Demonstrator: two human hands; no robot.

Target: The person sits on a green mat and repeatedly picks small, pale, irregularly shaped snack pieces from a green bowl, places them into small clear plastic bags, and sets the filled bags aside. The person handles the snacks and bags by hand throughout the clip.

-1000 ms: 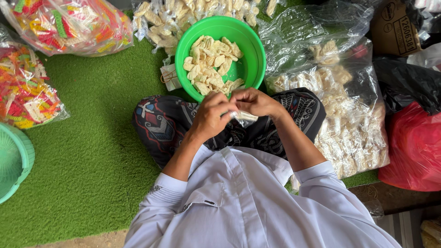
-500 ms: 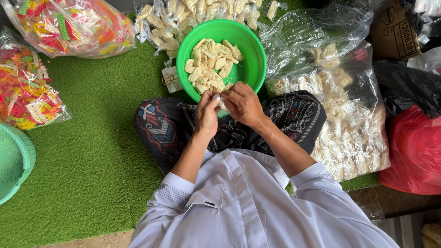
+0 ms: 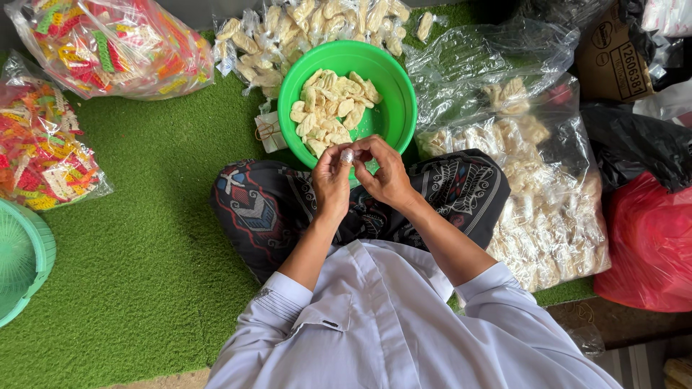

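My left hand (image 3: 331, 180) and my right hand (image 3: 384, 171) meet over my lap, fingertips pinched together on a small clear plastic packet (image 3: 347, 155), just at the near rim of a green bowl (image 3: 395, 108). Pale yellow crackers (image 3: 331, 110) lie heaped in the bowl's left half. I sit cross-legged in dark patterned trousers and a white shirt.
Green artificial turf (image 3: 144, 245) covers the floor. Bags of coloured snacks (image 3: 115, 43) lie far left, small packed cracker packets (image 3: 303, 25) behind the bowl, a big clear bag of pale crackers (image 3: 548, 194) to the right, a red bag (image 3: 652, 245) beyond it, and a pale green basket (image 3: 21, 263) at the left edge.
Both hands have moved forward from my lap to the bowl's near rim, still pinched together. The packet between the fingers now looks smaller and bunched.
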